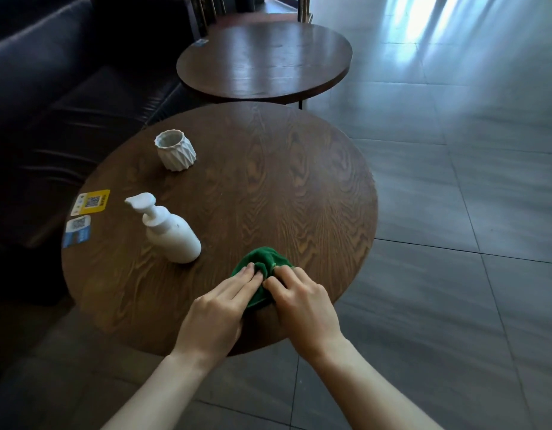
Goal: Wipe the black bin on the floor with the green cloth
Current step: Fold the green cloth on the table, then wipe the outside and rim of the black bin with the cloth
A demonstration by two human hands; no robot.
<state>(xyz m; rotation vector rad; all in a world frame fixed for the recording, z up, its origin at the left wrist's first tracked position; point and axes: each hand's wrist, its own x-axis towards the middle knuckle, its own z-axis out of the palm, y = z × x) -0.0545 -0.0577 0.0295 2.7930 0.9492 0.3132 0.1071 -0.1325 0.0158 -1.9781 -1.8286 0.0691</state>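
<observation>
A bunched green cloth (262,263) lies on the near part of a round dark wooden table (299,187). My left hand (217,311) rests on the cloth's left side with its fingers pressed onto the fabric. From the right, my right hand (302,302) pinches the cloth with curled fingers. Both hands hold it against the tabletop. No black bin is in view.
A white pump bottle (172,234) stands left of the cloth, a white faceted cup (175,153) further back. Two QR stickers (85,217) sit at the table's left edge. A second round table (265,63) stands behind, a dark sofa (51,88) to the left, grey tiled floor (454,212) to the right.
</observation>
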